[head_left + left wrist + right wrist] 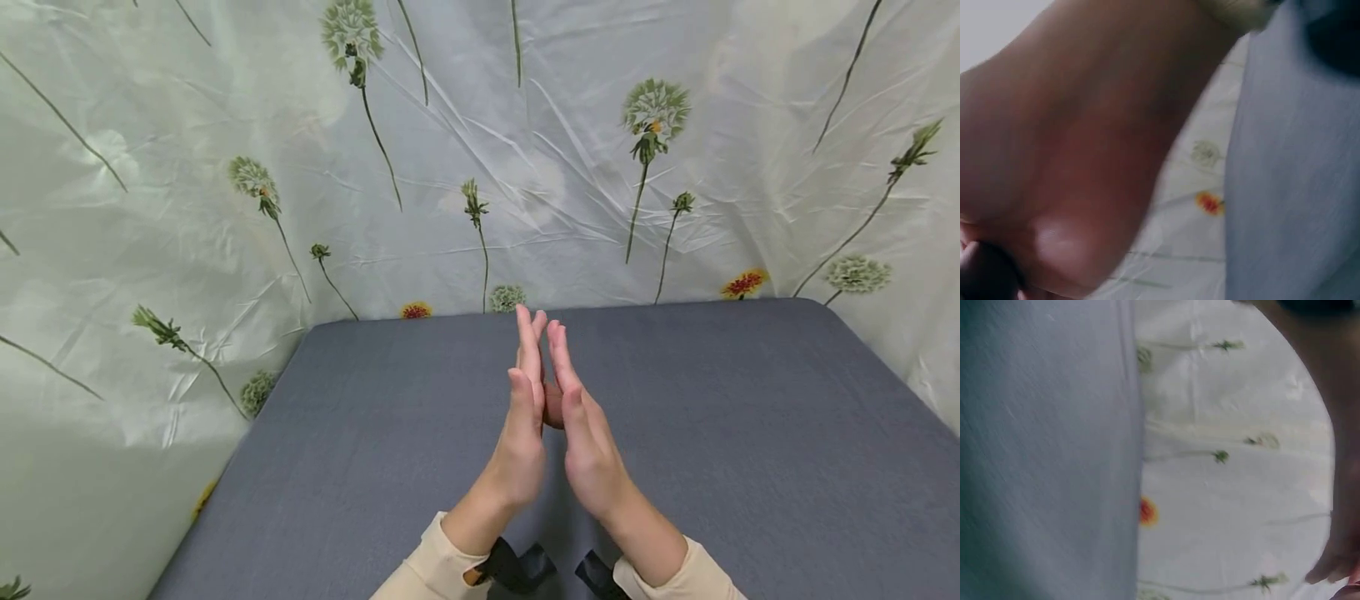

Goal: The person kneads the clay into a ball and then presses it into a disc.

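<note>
My two hands are held up above the grey table point(750, 433), palms facing each other and fingers straight, pointing away from me. The left hand point(525, 400) and the right hand point(577, 408) are close together and nearly touch at the fingers. Neither one holds anything. The left wrist view is filled mostly by the left hand point(1072, 150), blurred and very close. In the right wrist view only the edge of the right hand point(1335, 487) shows at the right side.
A white cloth printed with green dandelions point(480, 150) hangs behind the table and along both sides. Cream sleeves point(427, 567) and black wrist straps point(517, 567) show at the bottom edge.
</note>
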Action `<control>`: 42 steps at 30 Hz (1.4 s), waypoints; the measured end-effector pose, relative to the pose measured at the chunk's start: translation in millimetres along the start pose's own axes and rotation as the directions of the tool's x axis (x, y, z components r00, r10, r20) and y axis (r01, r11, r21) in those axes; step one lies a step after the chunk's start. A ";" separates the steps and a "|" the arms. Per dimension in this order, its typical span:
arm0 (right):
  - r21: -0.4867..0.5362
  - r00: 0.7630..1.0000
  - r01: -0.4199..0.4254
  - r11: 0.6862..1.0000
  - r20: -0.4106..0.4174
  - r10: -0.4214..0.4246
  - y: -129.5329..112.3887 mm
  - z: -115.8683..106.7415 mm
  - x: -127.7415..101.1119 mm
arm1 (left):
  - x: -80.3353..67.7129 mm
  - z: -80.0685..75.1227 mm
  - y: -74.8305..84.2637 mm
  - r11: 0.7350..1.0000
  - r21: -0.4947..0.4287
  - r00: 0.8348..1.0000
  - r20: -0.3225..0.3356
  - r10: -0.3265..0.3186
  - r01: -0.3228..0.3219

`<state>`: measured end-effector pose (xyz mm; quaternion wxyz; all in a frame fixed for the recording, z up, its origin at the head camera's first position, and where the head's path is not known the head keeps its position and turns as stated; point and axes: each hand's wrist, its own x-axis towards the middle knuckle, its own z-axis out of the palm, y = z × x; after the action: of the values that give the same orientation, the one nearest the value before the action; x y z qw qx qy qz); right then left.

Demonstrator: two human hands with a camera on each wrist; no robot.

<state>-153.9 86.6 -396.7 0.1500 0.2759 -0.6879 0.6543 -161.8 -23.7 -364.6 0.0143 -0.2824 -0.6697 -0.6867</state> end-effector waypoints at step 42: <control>0.014 0.998 0.023 1.000 0.060 -0.024 3.8 28.2 -10.7 | 8.5 -25.6 1.0 0.999 -0.027 0.992 -0.119 -0.028 0.024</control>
<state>-143.2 60.8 -408.6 0.1350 0.3046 -0.6844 0.6486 -177.9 -44.4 -358.8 0.0418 -0.2322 -0.6625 -0.7109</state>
